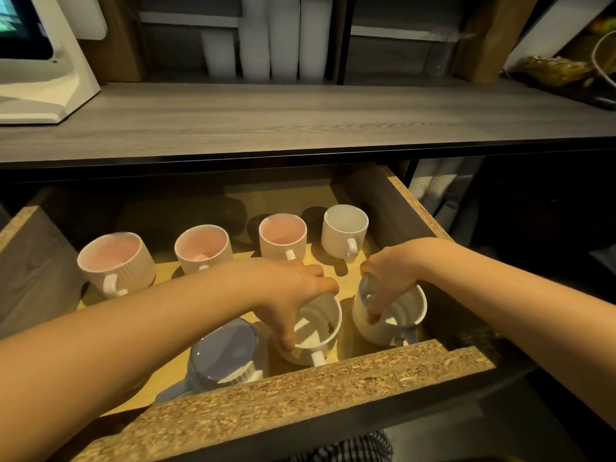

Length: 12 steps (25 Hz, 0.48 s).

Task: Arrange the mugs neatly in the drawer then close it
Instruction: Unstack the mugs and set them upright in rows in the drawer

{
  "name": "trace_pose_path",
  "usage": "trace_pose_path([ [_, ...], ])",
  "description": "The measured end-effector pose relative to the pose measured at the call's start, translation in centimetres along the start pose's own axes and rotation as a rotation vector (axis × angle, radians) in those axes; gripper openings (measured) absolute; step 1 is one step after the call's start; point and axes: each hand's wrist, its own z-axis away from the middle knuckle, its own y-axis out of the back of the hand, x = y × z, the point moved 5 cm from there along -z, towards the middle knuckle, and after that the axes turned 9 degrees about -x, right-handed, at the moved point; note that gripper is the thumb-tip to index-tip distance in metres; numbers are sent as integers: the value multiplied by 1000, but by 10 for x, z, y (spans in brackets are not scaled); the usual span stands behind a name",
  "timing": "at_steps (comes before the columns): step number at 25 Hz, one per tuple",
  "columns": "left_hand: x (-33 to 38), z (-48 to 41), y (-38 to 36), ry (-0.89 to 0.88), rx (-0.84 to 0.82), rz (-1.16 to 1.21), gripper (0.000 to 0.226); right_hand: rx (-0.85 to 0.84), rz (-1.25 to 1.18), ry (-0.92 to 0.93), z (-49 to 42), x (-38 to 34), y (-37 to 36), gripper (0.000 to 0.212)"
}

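The drawer [300, 391] is pulled out below the counter. Along its back stand three pink-lined ribbed mugs [115, 261] [203, 246] [282, 235] and a white mug [345, 230], all upright with handles toward me. In the front row, a blue mug [226, 353] stands at the left. My left hand [293, 291] grips the rim of a white mug [316, 331] in the middle. My right hand [388, 278] grips the rim of another white mug [396, 318] at the right, which tilts slightly.
A grey wooden counter [300, 118] overhangs the drawer's back. A white machine base [43, 81] stands at its left; stacks of white cups [266, 38] stand behind. More cup stacks [433, 185] lie in the dark space right of the drawer.
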Motion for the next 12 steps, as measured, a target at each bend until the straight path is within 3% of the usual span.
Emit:
trace_pose_path([
  [2,-2,4,1,12,-14,36,99,18,-14,18,6,-7,8,77],
  [4,-8,13,2,53,-19,77,99,143,-41,90,10,-19,24,64],
  [7,-28,38,0,138,23,116,72,309,-55,241,17,-53,46,45],
  [12,-72,94,-26,351,35,75,34,389,173,390,32,-127,65,41],
])
